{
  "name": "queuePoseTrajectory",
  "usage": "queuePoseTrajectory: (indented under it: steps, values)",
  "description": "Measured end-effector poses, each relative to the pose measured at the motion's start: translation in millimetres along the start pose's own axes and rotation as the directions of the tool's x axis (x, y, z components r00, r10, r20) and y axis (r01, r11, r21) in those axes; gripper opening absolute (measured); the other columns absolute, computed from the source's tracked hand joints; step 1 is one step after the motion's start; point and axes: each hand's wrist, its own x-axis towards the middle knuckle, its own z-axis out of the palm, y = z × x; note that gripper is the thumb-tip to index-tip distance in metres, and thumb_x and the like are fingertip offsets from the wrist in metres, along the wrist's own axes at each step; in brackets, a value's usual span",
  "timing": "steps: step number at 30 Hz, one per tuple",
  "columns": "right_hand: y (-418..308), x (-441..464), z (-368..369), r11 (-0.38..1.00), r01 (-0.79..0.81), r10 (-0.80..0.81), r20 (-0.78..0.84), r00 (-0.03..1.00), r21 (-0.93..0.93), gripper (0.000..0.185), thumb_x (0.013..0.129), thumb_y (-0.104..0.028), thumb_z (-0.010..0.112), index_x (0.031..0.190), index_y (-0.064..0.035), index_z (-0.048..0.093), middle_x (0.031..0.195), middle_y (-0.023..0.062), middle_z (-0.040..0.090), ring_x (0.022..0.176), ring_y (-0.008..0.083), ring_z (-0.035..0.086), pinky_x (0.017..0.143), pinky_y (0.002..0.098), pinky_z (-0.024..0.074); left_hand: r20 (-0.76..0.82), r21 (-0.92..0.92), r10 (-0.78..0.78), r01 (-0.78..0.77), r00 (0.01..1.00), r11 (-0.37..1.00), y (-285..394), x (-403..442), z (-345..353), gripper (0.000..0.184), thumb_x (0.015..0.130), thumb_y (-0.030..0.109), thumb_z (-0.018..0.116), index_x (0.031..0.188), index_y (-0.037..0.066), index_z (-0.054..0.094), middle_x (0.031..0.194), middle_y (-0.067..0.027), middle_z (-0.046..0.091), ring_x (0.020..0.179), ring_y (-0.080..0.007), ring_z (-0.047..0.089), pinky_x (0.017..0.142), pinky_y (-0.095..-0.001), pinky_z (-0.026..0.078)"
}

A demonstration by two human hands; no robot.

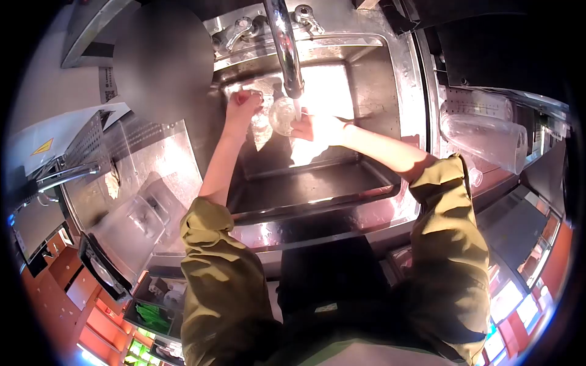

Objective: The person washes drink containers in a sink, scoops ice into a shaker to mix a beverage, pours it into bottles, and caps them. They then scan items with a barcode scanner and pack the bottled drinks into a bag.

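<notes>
In the head view, my right hand (318, 127) is closed on the side of a clear round cup (281, 117) just below the spout of the chrome faucet (284, 52). The cup's open end or base faces up at me; glare hides which. To the left, my left hand (244, 102) hovers over the sink with its fingers curled inward. Whatever it may hold is lost in the bright light. Both hands are inside the metal sink (293, 189), apart from each other.
Two lever handles, the left tap (242, 29) and the right tap (308, 18), flank the spout. Clear plastic pitchers (488, 140) lie right of the sink. A clear container (137, 216) sits on the left counter. A blurred round patch covers the upper left.
</notes>
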Motion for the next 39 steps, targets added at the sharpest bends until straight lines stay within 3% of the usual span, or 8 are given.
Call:
queuePoseTrajectory:
  steps: [4,10,14,18,24,31,35,39]
  values:
    - [-15.6,2.4,-20.4,0.359,-0.261,0.509,0.047,0.860,0.896,0.012,0.083,-0.010,0.050,0.089,-0.0071,0.060,0.088,0.0036,0.059,0.084,0.0159,0.054,0.077,0.0292,0.0460,0.207,0.388,0.136,-0.209,0.969,0.898,52.4,-6.8,10.7,0.028,0.081,0.016,0.063,0.102,-0.001,0.055,0.097,-0.0066,0.060,0.082,-0.0126,0.060,0.068,-0.0285,0.050]
    - [-9.1,-0.2,2.4,-0.794,0.133,0.543,0.594,0.593,0.594,0.009,0.090,-0.004,0.045,0.094,-0.0042,0.054,0.082,0.0037,0.057,0.071,0.0129,0.056,0.069,0.0271,0.0495,0.587,0.605,0.402,-0.711,0.703,0.358,116.3,-21.4,67.1,0.042,0.079,0.027,0.065,0.115,0.006,0.055,0.110,-0.0147,0.061,0.096,-0.0316,0.061,0.082,-0.0392,0.048]
    - [-37.8,-13.3,-35.9,-0.863,0.498,0.427,0.659,0.619,0.091,0.010,0.091,-0.006,0.045,0.094,-0.0011,0.052,0.080,0.0053,0.056,0.068,0.0131,0.056,0.068,0.0311,0.0501,0.749,0.438,0.538,-0.898,0.388,0.038,128.4,1.5,96.4,0.046,0.081,0.029,0.062,0.119,0.005,0.053,0.124,-0.0117,0.054,0.107,-0.0323,0.056,0.091,-0.0388,0.045]
    - [-52.6,-11.8,-24.5,-0.636,0.274,0.581,0.214,0.785,0.721,0.014,0.089,-0.003,0.044,0.099,-0.0025,0.054,0.083,0.0027,0.058,0.082,0.0147,0.056,0.076,0.0290,0.0473,0.845,0.362,0.462,-0.924,0.269,-0.124,134.7,2.9,108.3,0.043,0.084,0.026,0.057,0.120,0.004,0.051,0.129,-0.0119,0.050,0.111,-0.0330,0.054,0.095,-0.0378,0.044]
    - [-75.7,5.8,-89.5,0.986,-0.163,0.146,-0.252,0.957,-0.047,0.020,0.073,-0.009,0.061,0.093,-0.0125,0.061,0.081,-0.0014,0.057,0.082,0.0163,0.056,0.094,0.0385,0.0388,0.861,0.440,0.380,-0.870,0.339,-0.221,131.4,7.3,113.8,0.038,0.081,0.020,0.059,0.114,0.002,0.053,0.116,-0.0127,0.055,0.100,-0.0330,0.057,0.087,-0.0409,0.047]
    - [-74.3,-37.7,-48.7,0.868,-0.441,0.493,-0.292,0.819,0.226,0.014,0.079,-0.007,0.058,0.094,-0.0084,0.059,0.083,0.0022,0.059,0.076,0.0172,0.059,0.082,0.0383,0.0477,0.903,0.360,0.375,-0.843,0.208,-0.400,124.3,14.7,94.9,0.031,0.075,0.016,0.064,0.101,0.003,0.053,0.107,-0.0105,0.055,0.088,-0.0286,0.058,0.075,-0.0389,0.051]
    - [-88.5,-49.6,-86.7,-0.519,0.100,0.809,0.451,0.377,0.849,0.016,0.095,-0.007,0.041,0.092,-0.0059,0.057,0.079,0.0039,0.058,0.070,0.0109,0.057,0.070,0.0327,0.0536,0.904,0.331,0.403,-0.830,0.142,-0.449,126.9,11.0,68.5,0.037,0.075,0.017,0.061,0.110,0.007,0.055,0.124,-0.0039,0.054,0.087,-0.0287,0.059,0.074,-0.0371,0.051]
    - [-109.4,-82.8,-66.3,-0.613,0.482,0.763,0.312,0.566,0.626,0.016,0.094,-0.009,0.039,0.088,-0.0009,0.052,0.080,0.0057,0.054,0.069,0.0174,0.055,0.074,0.0373,0.0539,0.625,0.736,0.481,-0.670,0.615,-0.101,107.6,-43.8,21.8,0.034,0.084,0.020,0.058,0.116,0.009,0.054,0.116,-0.0132,0.056,0.089,-0.0351,0.060,0.073,-0.0429,0.050]
